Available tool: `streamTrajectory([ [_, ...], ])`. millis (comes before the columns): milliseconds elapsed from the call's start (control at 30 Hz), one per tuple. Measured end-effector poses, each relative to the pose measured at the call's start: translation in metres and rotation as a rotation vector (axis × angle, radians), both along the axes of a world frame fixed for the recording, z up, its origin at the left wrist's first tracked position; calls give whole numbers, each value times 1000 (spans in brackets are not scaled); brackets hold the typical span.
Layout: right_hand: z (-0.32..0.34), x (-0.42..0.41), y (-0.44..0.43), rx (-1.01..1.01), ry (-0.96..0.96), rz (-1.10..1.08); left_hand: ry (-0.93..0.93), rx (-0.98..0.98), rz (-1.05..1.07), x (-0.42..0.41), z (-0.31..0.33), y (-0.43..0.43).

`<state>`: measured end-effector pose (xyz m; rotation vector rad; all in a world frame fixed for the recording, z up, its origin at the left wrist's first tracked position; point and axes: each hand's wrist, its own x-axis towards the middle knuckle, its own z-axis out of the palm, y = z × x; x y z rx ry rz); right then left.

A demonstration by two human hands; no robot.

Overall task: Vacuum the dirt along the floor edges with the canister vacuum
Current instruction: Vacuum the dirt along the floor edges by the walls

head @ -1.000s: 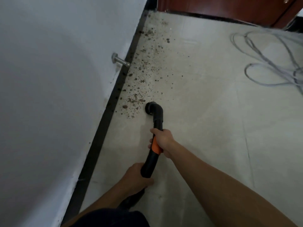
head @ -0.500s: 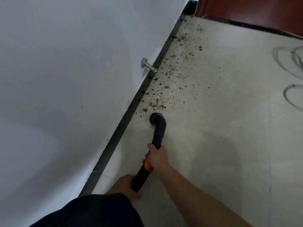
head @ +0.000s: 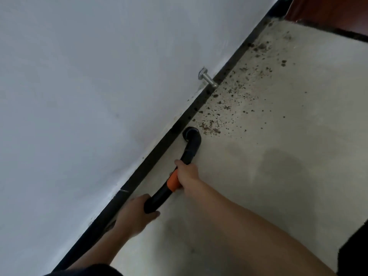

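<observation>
Your right hand (head: 187,174) is curled round the vacuum tube (head: 188,154) at its orange collar (head: 172,181). Your left hand (head: 137,214) clasps the tube's near end. The nozzle (head: 190,133) is down on the floor (head: 278,176), just beside the black baseboard (head: 159,144). Dirt (head: 225,108) lies scattered just beyond it, running far-right past the door stop (head: 207,78).

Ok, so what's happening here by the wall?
A person is vacuuming along the black baseboard with a vacuum wand. The right grip is at its orange collar, the left grip lower down. The nozzle sits on the floor by the baseboard, at the near end of a trail of dirt running past a door stop.
</observation>
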<state>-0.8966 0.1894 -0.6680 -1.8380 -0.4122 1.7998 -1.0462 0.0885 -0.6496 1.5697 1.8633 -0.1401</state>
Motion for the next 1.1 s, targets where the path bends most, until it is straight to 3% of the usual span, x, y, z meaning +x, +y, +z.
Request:
streamTrajectory([
  [233, 1, 2, -11, -72, 17, 141, 81, 3, 47, 10, 6, -19],
  [600, 10, 99, -24, -121, -60, -187, 234, -100, -278, 86, 31, 32],
  [900, 13, 68, 27, -70, 41, 90, 169, -95, -75, 63, 16, 32],
  [1100, 7, 63, 0, -67, -57, -1, 185, -146, -228, 55, 5, 34],
])
